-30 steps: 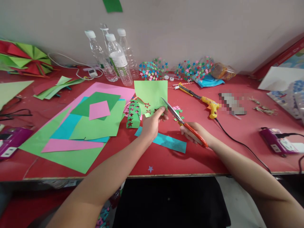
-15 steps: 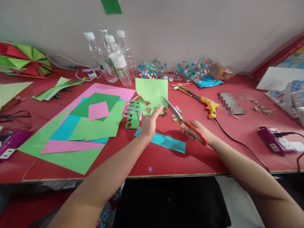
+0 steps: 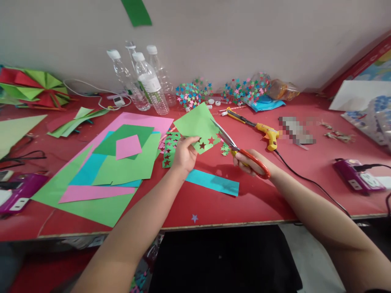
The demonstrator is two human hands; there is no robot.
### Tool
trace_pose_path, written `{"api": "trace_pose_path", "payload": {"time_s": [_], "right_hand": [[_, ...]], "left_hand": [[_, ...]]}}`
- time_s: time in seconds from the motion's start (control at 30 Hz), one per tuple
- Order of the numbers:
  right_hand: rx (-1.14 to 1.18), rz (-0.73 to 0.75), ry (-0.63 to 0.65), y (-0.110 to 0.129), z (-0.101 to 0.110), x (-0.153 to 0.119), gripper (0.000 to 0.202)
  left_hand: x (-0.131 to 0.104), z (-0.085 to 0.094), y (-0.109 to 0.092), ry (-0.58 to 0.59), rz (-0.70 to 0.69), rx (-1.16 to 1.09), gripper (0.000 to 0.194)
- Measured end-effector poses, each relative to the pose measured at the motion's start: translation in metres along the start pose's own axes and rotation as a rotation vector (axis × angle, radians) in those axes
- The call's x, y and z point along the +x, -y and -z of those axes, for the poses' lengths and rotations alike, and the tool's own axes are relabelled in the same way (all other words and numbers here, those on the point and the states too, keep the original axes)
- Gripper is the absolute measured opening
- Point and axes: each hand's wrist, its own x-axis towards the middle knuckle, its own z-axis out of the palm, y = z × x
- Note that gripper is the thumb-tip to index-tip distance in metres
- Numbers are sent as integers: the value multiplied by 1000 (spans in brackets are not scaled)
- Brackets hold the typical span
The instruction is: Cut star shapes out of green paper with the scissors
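Observation:
Pinched in my left hand [image 3: 185, 154] is a light green sheet of paper [image 3: 197, 121], tilted above the table, with star-shaped holes along its lower edge. My right hand [image 3: 250, 162] grips a pair of scissors [image 3: 251, 162] with red handles, its blades pointing up and left close to the sheet's right side. Behind my left hand lies a darker green strip [image 3: 167, 156] punched with stars. Small cut stars [image 3: 225, 149] lie near the blades. A blue paper strip [image 3: 214, 182] rests on the table below both hands.
Coloured sheets [image 3: 128, 167] are stacked at left. Clear plastic bottles [image 3: 151, 83] stand by the wall, near bottles filled with stars [image 3: 247, 89]. A yellow glue gun [image 3: 269, 136] and its cord lie at right, with a purple power strip [image 3: 357, 175] further right.
The light green sheet has been lifted and turned in my left hand, which has shifted slightly left. My right hand still holds the scissors, almost in the same place.

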Motion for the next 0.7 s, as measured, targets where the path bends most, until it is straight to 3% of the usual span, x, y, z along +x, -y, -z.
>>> {"api": "trace_pose_path", "payload": {"time_s": [0.1, 0.27, 0.5, 0.7], "right_hand": [[4, 20, 18, -3, 0, 0, 47], [32, 53, 53, -4, -8, -1, 46], [117, -8, 35, 1, -23, -4, 46], [49, -71, -32, 9, -24, -7, 46]], "left_hand": [[-6, -2, 4, 31, 35, 101, 23], [-17, -4, 14, -63, -23, 260, 35], [-28, -9, 24, -67, -121, 279, 35], [-23, -3, 26, -32, -172, 324, 34]]}}
